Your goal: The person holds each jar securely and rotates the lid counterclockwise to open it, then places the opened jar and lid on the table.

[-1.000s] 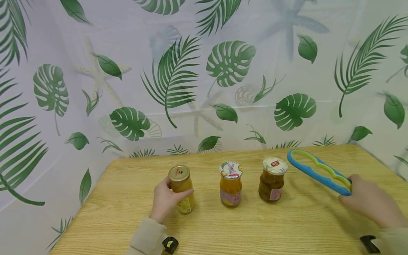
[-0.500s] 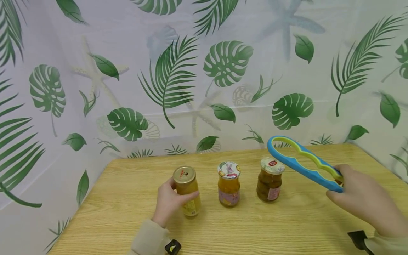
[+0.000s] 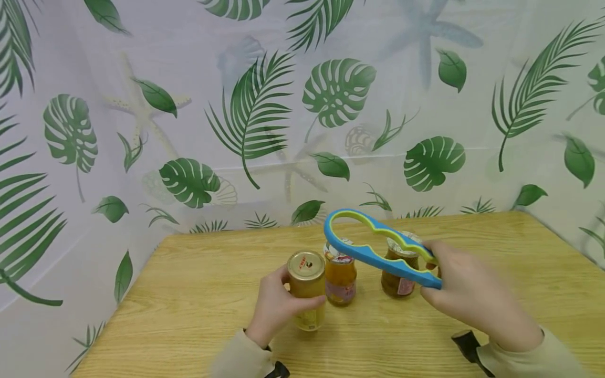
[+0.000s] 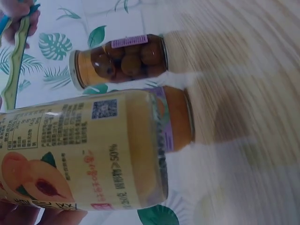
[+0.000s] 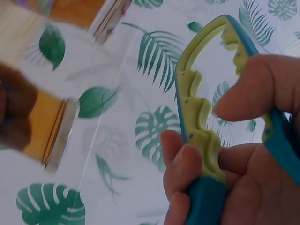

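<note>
My left hand [image 3: 276, 310] grips a glass jar of canned peaches [image 3: 307, 283] with a gold lid, thumb across its front. In the left wrist view the peach jar [image 4: 93, 154] shows a peach picture on its label, and its base looks raised off the table. My right hand [image 3: 472, 294] holds a blue and yellow-green jar opener [image 3: 400, 269] by its handle end. In the right wrist view, fingers and thumb wrap the two arms of the opener [image 5: 199, 112]. The opener's looped end hangs right of the peach jar's lid, apart from it.
Just behind the peach jar stands an orange-filled jar [image 3: 340, 275] with a patterned lid, partly covered by the opener. Further right is a jar of dark round fruit [image 3: 390, 287]. The wooden table [image 3: 189, 294] meets a leaf-print cloth [image 3: 283, 131] at the back.
The left hand has carried the peach jar rightward and closer to me. My right hand has swung the jar opener left, over the other two jars. Those two have kept their places.
</note>
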Tool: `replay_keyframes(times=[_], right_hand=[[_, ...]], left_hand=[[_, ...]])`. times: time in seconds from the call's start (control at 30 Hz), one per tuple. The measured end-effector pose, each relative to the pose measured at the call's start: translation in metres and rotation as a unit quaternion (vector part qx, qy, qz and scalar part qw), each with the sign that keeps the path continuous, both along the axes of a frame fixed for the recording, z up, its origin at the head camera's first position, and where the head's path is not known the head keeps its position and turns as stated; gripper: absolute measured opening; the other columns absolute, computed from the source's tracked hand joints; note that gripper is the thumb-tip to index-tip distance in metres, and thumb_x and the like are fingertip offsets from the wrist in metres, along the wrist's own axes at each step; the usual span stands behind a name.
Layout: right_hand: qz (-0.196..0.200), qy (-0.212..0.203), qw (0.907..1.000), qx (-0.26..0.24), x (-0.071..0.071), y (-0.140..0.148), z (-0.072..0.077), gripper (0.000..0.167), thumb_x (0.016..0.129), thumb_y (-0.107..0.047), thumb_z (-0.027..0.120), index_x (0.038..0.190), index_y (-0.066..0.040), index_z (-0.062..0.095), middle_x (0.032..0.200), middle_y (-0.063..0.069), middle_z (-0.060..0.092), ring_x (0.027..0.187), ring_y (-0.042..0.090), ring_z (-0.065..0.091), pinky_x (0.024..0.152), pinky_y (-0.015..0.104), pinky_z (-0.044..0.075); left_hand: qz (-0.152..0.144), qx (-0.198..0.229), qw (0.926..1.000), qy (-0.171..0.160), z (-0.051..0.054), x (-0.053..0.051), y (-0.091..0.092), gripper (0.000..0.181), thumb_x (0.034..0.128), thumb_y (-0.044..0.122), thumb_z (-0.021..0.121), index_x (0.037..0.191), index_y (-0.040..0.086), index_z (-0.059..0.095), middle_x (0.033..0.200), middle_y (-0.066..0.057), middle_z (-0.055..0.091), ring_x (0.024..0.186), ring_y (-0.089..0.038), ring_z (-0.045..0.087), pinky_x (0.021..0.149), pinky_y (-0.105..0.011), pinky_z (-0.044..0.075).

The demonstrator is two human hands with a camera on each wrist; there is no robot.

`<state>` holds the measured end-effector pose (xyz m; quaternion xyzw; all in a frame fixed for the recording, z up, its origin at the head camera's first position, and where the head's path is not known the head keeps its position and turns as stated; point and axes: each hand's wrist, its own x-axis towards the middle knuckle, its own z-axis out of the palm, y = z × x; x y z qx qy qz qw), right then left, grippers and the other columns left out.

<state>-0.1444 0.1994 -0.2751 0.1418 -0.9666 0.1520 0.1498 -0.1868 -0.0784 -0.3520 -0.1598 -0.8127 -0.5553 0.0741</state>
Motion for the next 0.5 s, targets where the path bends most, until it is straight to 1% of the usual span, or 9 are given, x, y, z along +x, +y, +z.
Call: replay_keyframes(times=[0.03, 0.1, 0.17, 0.27, 0.33, 0.43, 0.5], right_hand=[[0.006, 0.007, 1.0000, 0.001, 0.000, -0.005, 0.000, 0.051, 0.065, -0.016, 0.072, 0.106, 0.003, 0.048, 0.070, 0.000, 0.049, 0.056, 0.014, 0.041, 0.046, 0.027, 0.034], [0.020, 0.015, 0.9997, -0.006, 0.001, -0.015, 0.001, 0.047, 0.065, -0.017, 0.074, 0.102, 0.001, 0.049, 0.072, -0.001, 0.051, 0.058, 0.014, 0.044, 0.048, 0.029, 0.037], [0.040, 0.030, 0.9987, -0.012, 0.001, -0.024, 0.000, 0.042, 0.064, -0.017, 0.074, 0.096, -0.003, 0.051, 0.072, -0.004, 0.051, 0.060, 0.012, 0.045, 0.050, 0.030, 0.039], [0.065, 0.050, 0.9965, -0.014, 0.001, -0.035, -0.001, 0.038, 0.063, -0.011, 0.071, 0.095, -0.004, 0.052, 0.071, -0.007, 0.050, 0.060, 0.009, 0.045, 0.052, 0.028, 0.040], [0.077, 0.060, 0.9952, -0.012, 0.001, -0.041, -0.002, 0.040, 0.061, -0.009, 0.069, 0.097, -0.003, 0.052, 0.068, -0.008, 0.049, 0.057, 0.007, 0.042, 0.050, 0.025, 0.038], [0.073, 0.055, 0.9958, -0.004, 0.001, -0.048, -0.002, 0.047, 0.058, -0.008, 0.068, 0.102, 0.000, 0.052, 0.067, -0.007, 0.047, 0.054, 0.007, 0.040, 0.048, 0.024, 0.036], [0.076, 0.054, 0.9956, -0.002, 0.001, -0.052, -0.003, 0.047, 0.058, -0.008, 0.067, 0.103, 0.000, 0.053, 0.067, -0.006, 0.046, 0.054, 0.008, 0.039, 0.047, 0.024, 0.035]], left_hand=[[-0.006, 0.003, 1.0000, 0.003, 0.001, 0.001, 0.003, 0.050, 0.0612, 0.025, 0.081, 0.105, 0.011, 0.060, 0.097, 0.000, 0.061, 0.090, -0.014, 0.056, 0.071, -0.030, 0.048], [-0.020, 0.015, 0.9997, 0.000, 0.010, 0.007, 0.010, 0.049, 0.0620, 0.020, 0.080, 0.105, 0.008, 0.060, 0.098, -0.002, 0.062, 0.090, -0.015, 0.056, 0.073, -0.031, 0.048], [-0.029, 0.018, 0.9994, 0.001, 0.011, 0.009, 0.016, 0.048, 0.0622, 0.018, 0.080, 0.105, 0.008, 0.060, 0.098, -0.001, 0.062, 0.090, -0.015, 0.056, 0.074, -0.031, 0.047], [-0.039, 0.021, 0.9990, 0.000, 0.010, 0.010, 0.022, 0.048, 0.0611, 0.016, 0.081, 0.103, 0.007, 0.061, 0.096, -0.002, 0.063, 0.090, -0.015, 0.057, 0.073, -0.030, 0.047], [-0.041, 0.017, 0.9990, 0.007, 0.001, 0.007, 0.025, 0.049, 0.0600, 0.022, 0.082, 0.103, 0.011, 0.062, 0.095, 0.002, 0.063, 0.090, -0.012, 0.057, 0.071, -0.028, 0.047], [-0.053, 0.025, 0.9981, 0.021, -0.002, 0.009, 0.028, 0.049, 0.0601, 0.025, 0.082, 0.104, 0.014, 0.062, 0.097, 0.004, 0.063, 0.091, -0.011, 0.057, 0.073, -0.029, 0.047], [-0.063, 0.039, 0.9967, 0.035, -0.003, 0.010, 0.030, 0.054, 0.0604, 0.023, 0.082, 0.109, 0.016, 0.058, 0.102, 0.005, 0.061, 0.093, -0.012, 0.056, 0.076, -0.031, 0.046]])
